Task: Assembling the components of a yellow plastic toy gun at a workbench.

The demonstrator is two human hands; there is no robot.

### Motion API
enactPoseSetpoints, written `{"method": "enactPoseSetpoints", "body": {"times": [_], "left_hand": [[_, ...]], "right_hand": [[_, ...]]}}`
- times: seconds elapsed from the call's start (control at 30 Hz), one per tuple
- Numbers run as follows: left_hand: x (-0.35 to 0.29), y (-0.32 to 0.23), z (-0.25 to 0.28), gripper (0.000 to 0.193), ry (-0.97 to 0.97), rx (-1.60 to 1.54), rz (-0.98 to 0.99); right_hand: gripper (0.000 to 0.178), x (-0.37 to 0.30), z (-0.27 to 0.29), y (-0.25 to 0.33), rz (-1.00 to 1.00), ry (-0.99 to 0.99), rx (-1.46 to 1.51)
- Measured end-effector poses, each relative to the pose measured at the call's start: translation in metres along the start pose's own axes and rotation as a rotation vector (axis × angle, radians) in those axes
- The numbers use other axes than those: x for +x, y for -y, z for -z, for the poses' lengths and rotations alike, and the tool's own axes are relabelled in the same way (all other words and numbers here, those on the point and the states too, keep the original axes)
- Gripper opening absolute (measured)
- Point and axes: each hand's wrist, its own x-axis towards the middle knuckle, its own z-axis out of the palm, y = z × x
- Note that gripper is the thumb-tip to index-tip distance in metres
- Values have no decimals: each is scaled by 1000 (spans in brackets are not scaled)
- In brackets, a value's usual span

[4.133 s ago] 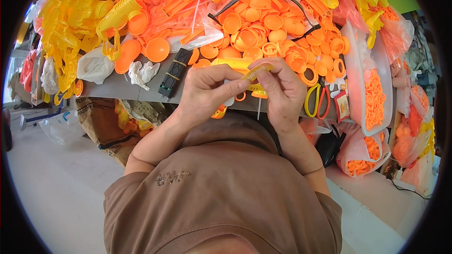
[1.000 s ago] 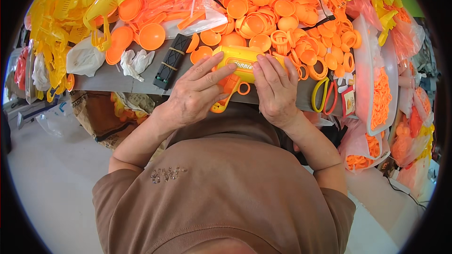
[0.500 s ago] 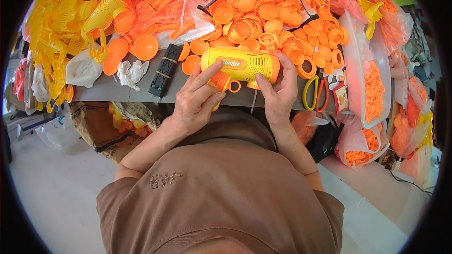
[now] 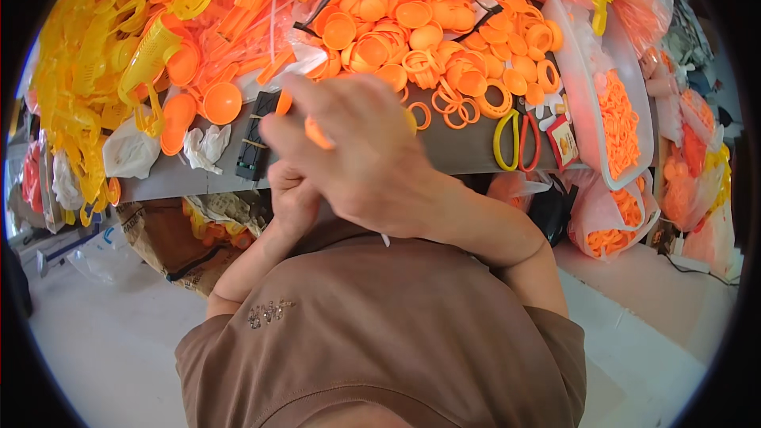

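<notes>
The right hand (image 4: 361, 154) was raised close to the camera, its back turned up and its fingers curled loosely inward, motion-blurred. A small orange plastic piece (image 4: 317, 135) showed at the fingertips on the hand's left edge; whether the fingers truly pinched it or merely crossed in front of it could not be told. The left hand (image 4: 293, 198) sat lower, mostly hidden beneath the right one, fingers bent into a near fist at the front edge of the grey tabletop (image 4: 460, 150). What it gripped, if anything, was out of sight.

Just left of the hands a black rectangular block (image 4: 255, 139) lay on the tabletop, with a crumpled white cloth (image 4: 204, 147) beside it and a white plastic bag (image 4: 131, 150) farther left. An orange bowl-shaped plastic cap (image 4: 222, 103) rested behind the cloth.

Behind the hands a heap of orange plastic discs and caps (image 4: 404, 24) filled the middle of the tabletop, with loose orange plastic rings (image 4: 476, 99) spread along its near side. To the right of the rings lay scissors with yellow and red handles (image 4: 515, 139), near the front edge. A clear plastic tray of small orange parts (image 4: 622, 119) stood at the right end. Yellow plastic mouldings (image 4: 95, 55) were piled at the far left. The person wore a brown shirt (image 4: 380, 333).
</notes>
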Motion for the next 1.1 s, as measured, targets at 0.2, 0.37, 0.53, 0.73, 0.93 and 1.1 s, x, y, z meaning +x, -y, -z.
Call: {"method": "enactPoseSetpoints", "body": {"times": [0.2, 0.37, 0.53, 0.73, 0.93, 1.1], "left_hand": [[1, -17, 1, 26, -316, 495, -101], [1, -19, 0, 18, -374, -56, -164], [12, -26, -17, 13, -403, -30, -253], [16, -42, -18, 13, -256, 299, -498], [25, -68, -34, 24, -218, -120, 41], [30, -67, -35, 29, -158, -290, 158]], "right_hand": [[32, -16, -40, 9, 73, 85, -79], [33, -23, -57, -8, 80, 123, 10], [37, -9, -57, -25, -58, -56, 250], [28, -4, -31, -38, -42, -264, 265], [22, -61, 43, -46, -399, -100, 78], [28, -102, 50, -41, -561, 44, -105]]}}
